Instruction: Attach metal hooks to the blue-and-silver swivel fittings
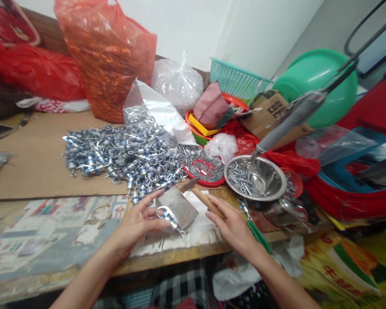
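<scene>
Two hands are at work: my left hand (138,223) pinches a small blue-and-silver metal clip (170,219) against the grey stone block (177,207) on the table (51,231), while my right hand (231,225) closes round the wooden-handled hammer (197,193). I judge I'm seating the clip; next comes a short, square tap clear of my fingertips.

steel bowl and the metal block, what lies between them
In the head view, between the steel bowl and the metal block lies the hammer's wooden handle, with the right hand resting on it.
</scene>
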A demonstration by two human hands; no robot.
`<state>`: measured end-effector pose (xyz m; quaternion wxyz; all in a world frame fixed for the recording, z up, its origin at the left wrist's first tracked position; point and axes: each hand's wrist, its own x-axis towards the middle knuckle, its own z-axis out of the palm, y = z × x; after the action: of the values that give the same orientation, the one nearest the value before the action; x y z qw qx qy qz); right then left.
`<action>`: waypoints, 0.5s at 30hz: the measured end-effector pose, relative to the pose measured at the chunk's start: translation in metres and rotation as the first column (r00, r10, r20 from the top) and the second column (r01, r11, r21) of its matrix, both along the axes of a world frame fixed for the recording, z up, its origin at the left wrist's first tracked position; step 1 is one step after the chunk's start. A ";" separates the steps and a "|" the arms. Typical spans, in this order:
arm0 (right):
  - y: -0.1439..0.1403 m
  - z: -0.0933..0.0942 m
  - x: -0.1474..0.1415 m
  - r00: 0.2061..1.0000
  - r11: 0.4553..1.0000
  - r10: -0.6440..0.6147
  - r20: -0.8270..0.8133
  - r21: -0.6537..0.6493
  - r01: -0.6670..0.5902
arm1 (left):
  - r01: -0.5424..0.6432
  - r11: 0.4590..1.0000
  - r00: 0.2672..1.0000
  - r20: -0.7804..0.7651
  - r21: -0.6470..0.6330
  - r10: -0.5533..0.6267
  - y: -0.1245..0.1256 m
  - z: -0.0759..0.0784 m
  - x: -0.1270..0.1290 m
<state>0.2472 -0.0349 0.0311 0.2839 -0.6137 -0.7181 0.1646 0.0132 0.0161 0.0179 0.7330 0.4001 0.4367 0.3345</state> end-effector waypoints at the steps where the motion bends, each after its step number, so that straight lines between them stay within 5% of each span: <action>1: -0.006 0.008 -0.004 0.999 0.998 0.037 -0.024 0.057 -0.036 | -0.001 1.000 1.000 0.004 0.001 0.001 0.000 0.000 0.000; 4: -0.019 0.024 -0.014 0.994 0.975 0.106 -0.005 0.195 -0.103 | -0.011 1.000 1.000 0.009 0.009 0.011 0.000 0.002 0.001; 9: -0.027 0.017 -0.022 0.957 0.983 0.172 0.234 0.027 -0.183 | -0.011 1.000 1.000 -0.010 0.024 0.012 0.000 0.006 0.001; 15: -0.039 0.000 -0.022 0.985 0.992 0.110 0.132 0.045 -0.117 | -0.016 1.000 1.000 0.009 0.014 0.016 -0.002 0.007 0.004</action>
<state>0.2250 -0.0741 0.0311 0.2431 -0.5734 -0.7728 0.1218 0.0175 0.0140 0.0249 0.7293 0.4003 0.4343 0.3453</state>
